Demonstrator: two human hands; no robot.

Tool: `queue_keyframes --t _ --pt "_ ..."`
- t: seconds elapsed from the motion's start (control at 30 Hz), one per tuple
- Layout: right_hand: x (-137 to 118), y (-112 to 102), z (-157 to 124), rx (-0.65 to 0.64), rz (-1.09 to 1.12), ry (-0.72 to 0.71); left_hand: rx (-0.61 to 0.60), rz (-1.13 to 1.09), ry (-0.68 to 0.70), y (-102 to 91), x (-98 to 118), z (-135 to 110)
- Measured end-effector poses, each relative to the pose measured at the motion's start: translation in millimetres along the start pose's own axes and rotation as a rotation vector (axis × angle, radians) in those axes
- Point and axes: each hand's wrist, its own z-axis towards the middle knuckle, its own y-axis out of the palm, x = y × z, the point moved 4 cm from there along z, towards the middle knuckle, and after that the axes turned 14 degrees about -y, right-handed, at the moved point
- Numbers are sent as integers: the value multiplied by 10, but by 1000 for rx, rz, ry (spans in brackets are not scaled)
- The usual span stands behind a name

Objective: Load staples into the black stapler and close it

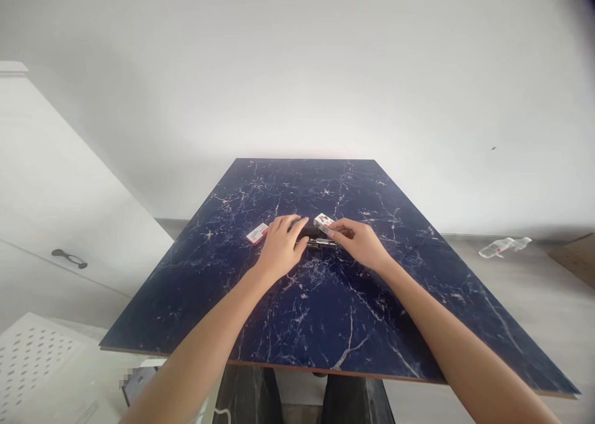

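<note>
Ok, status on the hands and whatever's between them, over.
Left hand and right hand at black-and-silver elongated object, grip unclear. Small white printed box close by right hand, possibly in its way. White-and-red box beside left hand.

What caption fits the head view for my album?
Left hand, right hand and two little boxes at a blue table.

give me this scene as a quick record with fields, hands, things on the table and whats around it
left hand: at the left end of the dark object with a metal strip
right hand: by the object's right end, fingertips near the white box; grip unclear
other box: red-and-white box, lying left of the left hand
surface: dark blue marbled table
left of table: white cabinet with a dark handle
right of table: clear plastic item on the floor
</note>
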Motion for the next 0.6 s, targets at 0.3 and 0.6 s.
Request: queue_keyframes --t 0.3,0.6 --pt "-266 190 -28 -152 346 -53 -24 -263 234 -45 220 -40" --pt "-294 101 -38 -93 -2 -259 -57 -228 156 -33 165 -30"
